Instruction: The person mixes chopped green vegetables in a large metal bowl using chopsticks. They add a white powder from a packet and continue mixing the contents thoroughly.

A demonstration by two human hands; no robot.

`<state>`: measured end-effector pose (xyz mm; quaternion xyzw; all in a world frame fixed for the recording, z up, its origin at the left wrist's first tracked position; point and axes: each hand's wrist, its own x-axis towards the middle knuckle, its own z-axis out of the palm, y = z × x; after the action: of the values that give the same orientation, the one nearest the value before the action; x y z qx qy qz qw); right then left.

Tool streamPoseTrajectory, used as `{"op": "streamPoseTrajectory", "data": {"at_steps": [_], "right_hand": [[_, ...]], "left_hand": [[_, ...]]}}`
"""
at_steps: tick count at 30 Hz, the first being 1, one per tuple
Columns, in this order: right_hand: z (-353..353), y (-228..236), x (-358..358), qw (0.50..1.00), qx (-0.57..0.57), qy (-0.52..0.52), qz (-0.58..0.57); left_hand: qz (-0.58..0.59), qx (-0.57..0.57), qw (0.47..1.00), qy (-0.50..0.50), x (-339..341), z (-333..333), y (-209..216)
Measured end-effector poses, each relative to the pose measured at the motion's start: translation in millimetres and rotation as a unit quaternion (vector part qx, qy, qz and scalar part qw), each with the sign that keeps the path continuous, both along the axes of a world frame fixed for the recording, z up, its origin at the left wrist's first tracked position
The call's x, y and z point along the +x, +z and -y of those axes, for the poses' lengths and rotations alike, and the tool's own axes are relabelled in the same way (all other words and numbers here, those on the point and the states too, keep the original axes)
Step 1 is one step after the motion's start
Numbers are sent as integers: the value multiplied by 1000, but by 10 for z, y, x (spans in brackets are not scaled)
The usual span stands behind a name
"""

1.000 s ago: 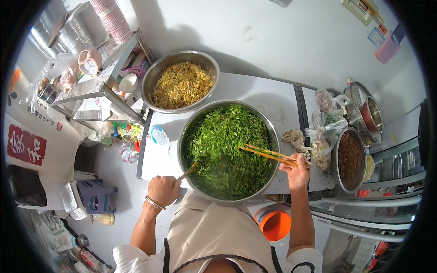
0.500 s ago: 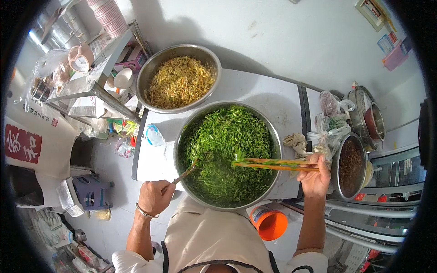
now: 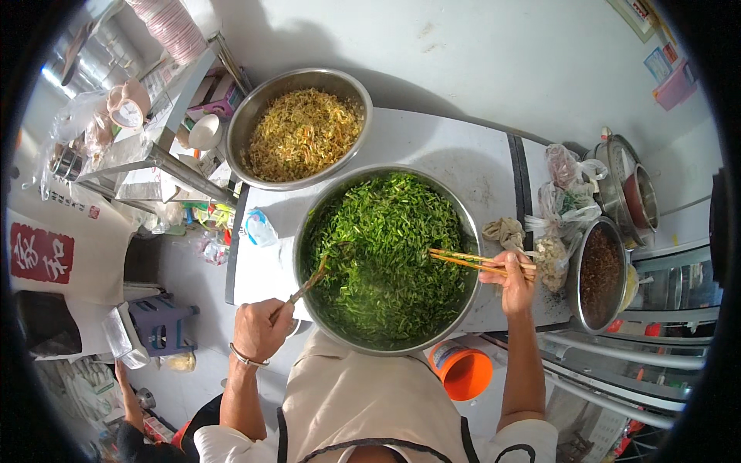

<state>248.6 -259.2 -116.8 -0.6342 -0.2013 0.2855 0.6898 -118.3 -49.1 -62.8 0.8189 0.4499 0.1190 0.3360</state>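
A wide steel bowl [image 3: 472,231] full of chopped green vegetables [image 3: 394,224], chive-like in look, stands at the table's near side. My left hand [image 3: 261,332], a bracelet at its wrist, is closed round the slim brown handle of a stirring tool [image 3: 310,282]. Its far end is sunk in the greens at the left, so its kind is hidden. From the right, my right hand [image 3: 512,282] grips long chopsticks [image 3: 471,258], whose tips reach into the greens right of centre.
Behind stands a second steel bowl [image 3: 234,150] of yellow-brown shredded filling. A bowl of dark brown mince [image 3: 598,270] and plastic bags [image 3: 552,208] sit at the right. An orange bucket [image 3: 467,374] is below the table. Another person's arm [image 3: 130,397] shows at lower left.
The chopstick tips have moved right and now dip into the greens. My right hand has shifted slightly left. A person has come into view at lower left.
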Motion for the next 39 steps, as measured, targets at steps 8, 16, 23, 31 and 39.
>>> {"op": "streamPoseTrajectory", "data": {"at_steps": [8,16,23,31,39], "right_hand": [[86,107,12,971,158,12,-178],[53,987,-220,908,302,66,-284],[-27,1489,-372,871,335,263,-243],[-164,1301,-660,761,392,303,-420],[61,661,-148,926,270,87,-248]], "left_hand": [[3,15,1000,23,1,-39,-1],[3,8,999,43,50,-44,25],[-19,-17,997,70,74,-27,75],[-3,-21,997,72,80,-21,39],[-50,81,995,25,90,-134,15]]}}
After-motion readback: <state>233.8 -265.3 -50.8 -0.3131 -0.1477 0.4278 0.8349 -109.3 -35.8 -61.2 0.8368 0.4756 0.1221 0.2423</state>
